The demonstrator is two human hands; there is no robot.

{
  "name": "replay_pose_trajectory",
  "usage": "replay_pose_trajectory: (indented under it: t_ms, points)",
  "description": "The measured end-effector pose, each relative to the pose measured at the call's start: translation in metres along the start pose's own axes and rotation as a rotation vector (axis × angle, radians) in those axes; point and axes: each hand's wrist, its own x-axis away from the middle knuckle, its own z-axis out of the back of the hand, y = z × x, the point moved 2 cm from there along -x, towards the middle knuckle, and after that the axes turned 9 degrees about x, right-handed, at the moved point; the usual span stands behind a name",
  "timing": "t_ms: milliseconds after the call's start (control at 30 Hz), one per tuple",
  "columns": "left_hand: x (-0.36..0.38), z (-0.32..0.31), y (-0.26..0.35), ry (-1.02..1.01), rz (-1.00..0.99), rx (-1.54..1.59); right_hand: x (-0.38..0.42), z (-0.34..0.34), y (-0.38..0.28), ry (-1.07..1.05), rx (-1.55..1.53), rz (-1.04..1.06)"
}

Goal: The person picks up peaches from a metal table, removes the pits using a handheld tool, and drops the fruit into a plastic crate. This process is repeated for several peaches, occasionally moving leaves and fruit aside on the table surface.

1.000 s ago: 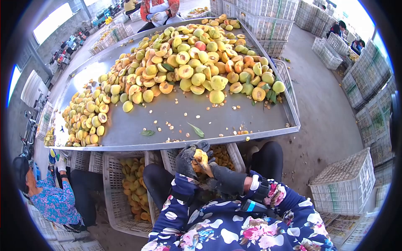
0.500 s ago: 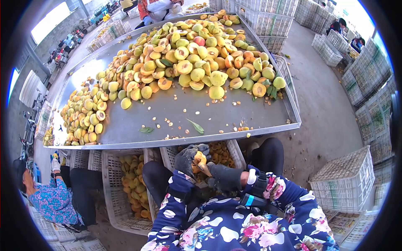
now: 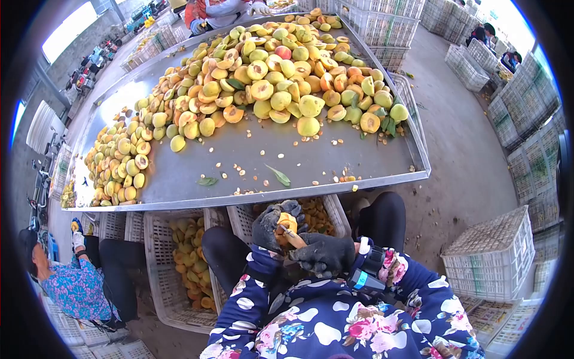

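In dark, dirty gloves, both my hands meet above my lap, just below the table's front edge. My left hand is wrapped round a yellow-orange peach piece. My right hand grips a small tool with a pale brown shaft; its tip is against the peach and cannot be made out. Behind my hands, between my knees, a white crate holds cut peaches. On the metal table lies a large heap of peach halves, with loose pits and leaves in front.
Left of my knee stands another crate of peach halves. A co-worker in a blue patterned top sits at the left. Across the table is another person in gloves. Stacked white crates stand at the right.
My right hand has turned, showing more of the glove's back, and the tool's shaft shows more clearly. The peach has risen slightly in my left hand. The person across has leaned nearer the table.
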Motion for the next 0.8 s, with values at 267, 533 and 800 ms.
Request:
replay_pose_trajectory:
  t_ms: [267, 533, 800]
  points:
    - [0.019, 0.011, -0.047, 0.098, 0.178, 0.646, 0.002, -0.017, 0.008, 0.039, -0.03, 0.057]
    - [0.015, -0.002, -0.041, 0.262, 0.253, 0.957, -0.005, -0.024, 0.017, 0.104, -0.076, 0.092]
    - [0.019, -0.001, -0.059, 0.121, 0.115, 0.637, -0.008, -0.027, 0.026, 0.074, -0.216, 0.126]
